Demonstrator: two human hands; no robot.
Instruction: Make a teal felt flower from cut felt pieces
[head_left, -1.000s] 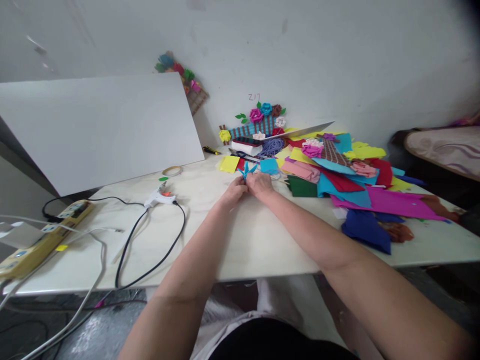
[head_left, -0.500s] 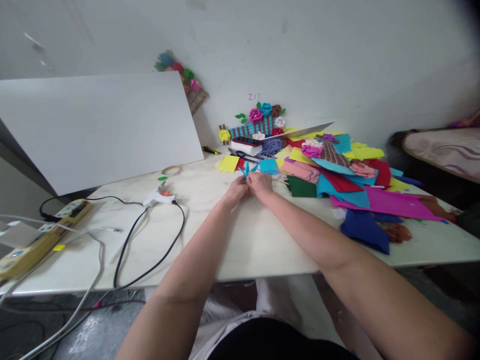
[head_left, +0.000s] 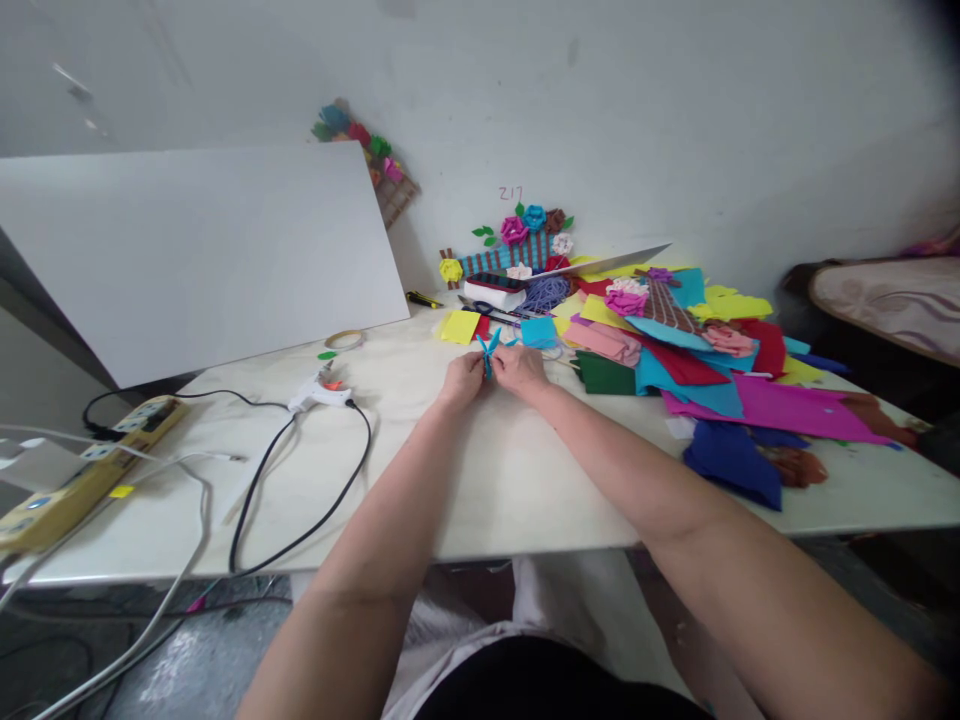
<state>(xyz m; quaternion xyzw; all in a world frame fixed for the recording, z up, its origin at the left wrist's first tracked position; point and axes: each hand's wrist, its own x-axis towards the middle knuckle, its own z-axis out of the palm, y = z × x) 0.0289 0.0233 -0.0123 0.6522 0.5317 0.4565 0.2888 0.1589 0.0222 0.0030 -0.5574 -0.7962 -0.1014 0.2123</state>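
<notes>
Between my two hands is a small blue paper flower (head_left: 489,350), its narrow pointed petals spreading upward and outward. My left hand (head_left: 463,379) pinches it from the left, fingers closed. From the right, my right hand (head_left: 520,370) closes its fingertips on the same flower. Just behind the hands lie a blue paper square (head_left: 538,333) and a yellow paper square (head_left: 460,326). A pair of scissors (head_left: 499,314) rests beyond them, partly covered.
A white glue gun (head_left: 321,393) with a black cord lies left of my arms, near a yellow power strip (head_left: 90,472). Coloured crepe paper (head_left: 780,405) is heaped on the right. A white board (head_left: 202,260) leans at the back left; a tape roll (head_left: 344,340) lies before it.
My hands have drawn slightly apart, so more of the blue flower shows between them. The flower has turned a little. The things on the table stay put.
</notes>
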